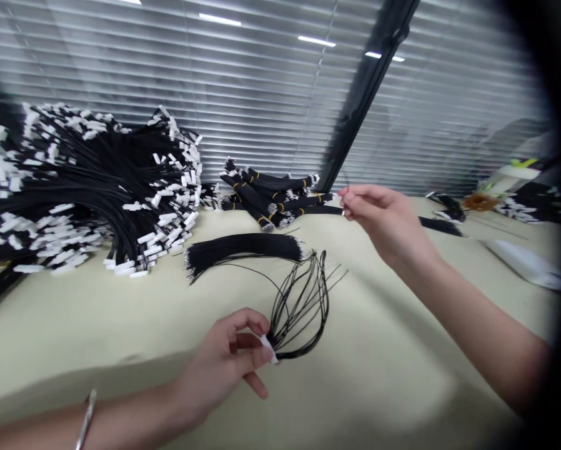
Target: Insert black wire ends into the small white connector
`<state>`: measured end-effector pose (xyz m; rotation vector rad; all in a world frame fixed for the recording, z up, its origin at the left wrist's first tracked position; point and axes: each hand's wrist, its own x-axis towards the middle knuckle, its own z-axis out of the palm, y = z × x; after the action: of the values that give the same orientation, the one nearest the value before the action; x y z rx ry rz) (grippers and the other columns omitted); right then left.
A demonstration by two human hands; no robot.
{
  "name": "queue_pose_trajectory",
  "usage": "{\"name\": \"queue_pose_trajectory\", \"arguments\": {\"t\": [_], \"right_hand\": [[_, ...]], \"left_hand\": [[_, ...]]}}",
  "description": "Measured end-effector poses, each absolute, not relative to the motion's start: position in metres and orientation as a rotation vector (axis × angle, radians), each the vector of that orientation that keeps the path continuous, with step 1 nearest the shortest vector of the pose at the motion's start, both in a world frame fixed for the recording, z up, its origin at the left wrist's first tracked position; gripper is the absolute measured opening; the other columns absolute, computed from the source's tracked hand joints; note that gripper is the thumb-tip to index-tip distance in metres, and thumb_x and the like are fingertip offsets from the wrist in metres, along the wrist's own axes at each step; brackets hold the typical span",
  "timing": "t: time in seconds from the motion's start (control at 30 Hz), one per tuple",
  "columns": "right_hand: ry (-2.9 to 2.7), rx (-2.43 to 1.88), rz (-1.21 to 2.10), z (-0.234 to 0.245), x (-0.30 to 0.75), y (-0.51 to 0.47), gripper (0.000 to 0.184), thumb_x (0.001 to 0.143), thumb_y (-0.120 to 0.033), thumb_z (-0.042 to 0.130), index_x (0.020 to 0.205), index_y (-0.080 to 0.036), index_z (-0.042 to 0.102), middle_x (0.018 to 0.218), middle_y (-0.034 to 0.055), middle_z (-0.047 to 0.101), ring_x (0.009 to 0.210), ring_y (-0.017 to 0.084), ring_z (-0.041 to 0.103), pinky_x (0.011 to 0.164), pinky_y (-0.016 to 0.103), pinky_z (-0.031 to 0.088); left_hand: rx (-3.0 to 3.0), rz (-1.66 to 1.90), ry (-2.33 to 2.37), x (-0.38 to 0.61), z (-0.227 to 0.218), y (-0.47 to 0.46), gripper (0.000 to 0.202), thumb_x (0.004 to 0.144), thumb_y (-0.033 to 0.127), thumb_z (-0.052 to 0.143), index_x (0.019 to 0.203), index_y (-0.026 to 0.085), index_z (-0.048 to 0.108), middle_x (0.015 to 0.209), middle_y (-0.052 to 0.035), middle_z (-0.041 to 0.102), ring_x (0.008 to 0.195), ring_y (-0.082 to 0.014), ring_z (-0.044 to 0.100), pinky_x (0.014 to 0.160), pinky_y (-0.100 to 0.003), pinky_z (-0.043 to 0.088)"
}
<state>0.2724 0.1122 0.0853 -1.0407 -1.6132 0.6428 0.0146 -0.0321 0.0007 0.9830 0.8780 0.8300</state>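
My left hand (233, 362) is closed in a pinch on a small white connector (268, 347) with several thin black wires (302, 306) looping out of it above the table. My right hand (378, 219) is raised at the centre right with its fingertips pinched together near the tied wire bundles (273, 200); whatever it holds is too small to make out. A loose bunch of black wires (245, 247) lies on the table between my hands.
A big heap of black cables with white connectors (88, 187) fills the left side of the beige table (378, 375). Window blinds and a dark post (369, 81) stand behind. More wires, a white object (526, 262) and clutter lie at the far right.
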Motion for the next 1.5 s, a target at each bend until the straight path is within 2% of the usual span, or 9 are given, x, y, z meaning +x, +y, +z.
{"name": "queue_pose_trajectory", "arguments": {"t": [0.03, 0.13, 0.3, 0.4, 0.5, 0.67, 1.1, 1.5], "right_hand": [[-1.466, -0.966, 0.847, 0.086, 0.269, 0.102, 0.011, 0.083, -0.029, 0.062, 0.092, -0.024, 0.065, 0.093, 0.0015, 0.063, 0.076, 0.013, 0.058, 0.072, 0.025, 0.049], [-1.322, -0.878, 1.124, 0.08, 0.25, 0.064, 0.005, 0.082, -0.027, 0.065, 0.086, -0.025, 0.066, 0.085, -0.001, 0.061, 0.075, 0.009, 0.058, 0.073, 0.021, 0.049], [-1.447, -0.908, 1.368, 0.044, 0.216, 0.006, 0.004, 0.077, -0.023, 0.071, 0.076, -0.023, 0.067, 0.075, -0.0007, 0.064, 0.068, 0.009, 0.058, 0.063, 0.02, 0.048], [-1.62, -0.891, 1.312, 0.027, 0.207, -0.011, 0.005, 0.074, -0.019, 0.073, 0.074, -0.021, 0.069, 0.076, 0.0006, 0.065, 0.076, 0.013, 0.06, 0.068, 0.024, 0.047], [-1.703, -0.87, 1.216, 0.018, 0.206, -0.015, 0.003, 0.076, -0.018, 0.071, 0.076, -0.021, 0.069, 0.075, 0.001, 0.065, 0.075, 0.014, 0.06, 0.068, 0.027, 0.046], [-1.665, -0.944, 1.168, 0.013, 0.208, -0.012, 0.003, 0.079, -0.02, 0.068, 0.076, -0.021, 0.067, 0.076, 0.0002, 0.065, 0.075, 0.014, 0.061, 0.069, 0.029, 0.047], [-1.754, -0.959, 1.128, 0.011, 0.209, -0.011, 0.005, 0.08, -0.021, 0.068, 0.075, -0.02, 0.066, 0.076, 0.0001, 0.065, 0.075, 0.014, 0.06, 0.067, 0.028, 0.046], [-1.803, -0.942, 1.048, 0.009, 0.209, -0.01, 0.006, 0.078, -0.021, 0.069, 0.074, -0.02, 0.066, 0.074, 0.0008, 0.066, 0.074, 0.015, 0.06, 0.066, 0.028, 0.047]], "left_hand": [[0.975, 0.841, 0.884, 0.014, 0.001, -0.032, 0.023, 0.073, 0.022, 0.07, 0.084, 0.017, 0.051, 0.076, -0.0007, 0.049, 0.08, -0.0189, 0.056, 0.044, -0.019, 0.05], [0.951, 0.859, 0.907, 0.014, 0.001, -0.032, 0.022, 0.074, 0.02, 0.07, 0.085, 0.018, 0.051, 0.077, -0.0002, 0.049, 0.08, -0.0183, 0.057, 0.043, -0.018, 0.049], [0.921, 0.872, 0.914, 0.012, 0.001, -0.031, 0.021, 0.076, 0.02, 0.069, 0.085, 0.019, 0.05, 0.078, -0.0006, 0.049, 0.083, -0.0195, 0.059, 0.042, -0.015, 0.046], [0.919, 0.887, 0.923, 0.012, 0.001, -0.03, 0.022, 0.076, 0.019, 0.069, 0.085, 0.019, 0.05, 0.078, -0.0006, 0.049, 0.081, -0.0178, 0.057, 0.041, -0.015, 0.046], [0.919, 0.896, 0.92, 0.011, 0.001, -0.03, 0.021, 0.077, 0.018, 0.068, 0.083, 0.019, 0.049, 0.075, 0.0002, 0.048, 0.078, -0.0159, 0.055, 0.041, -0.014, 0.046], [0.914, 0.872, 0.927, 0.011, 0.001, -0.031, 0.02, 0.077, 0.018, 0.068, 0.083, 0.019, 0.049, 0.079, -0.0009, 0.049, 0.081, -0.0185, 0.059, 0.039, -0.014, 0.047], [0.932, 0.866, 0.921, 0.009, 0.0, -0.031, 0.02, 0.077, 0.019, 0.069, 0.084, 0.02, 0.051, 0.078, -0.0004, 0.052, 0.075, -0.0148, 0.055, 0.037, -0.012, 0.046], [0.936, 0.862, 0.956, 0.01, 0.001, -0.031, 0.021, 0.075, 0.021, 0.071, 0.081, 0.019, 0.051, 0.074, -0.0002, 0.05, 0.075, -0.0157, 0.055, 0.037, -0.013, 0.047]]}}
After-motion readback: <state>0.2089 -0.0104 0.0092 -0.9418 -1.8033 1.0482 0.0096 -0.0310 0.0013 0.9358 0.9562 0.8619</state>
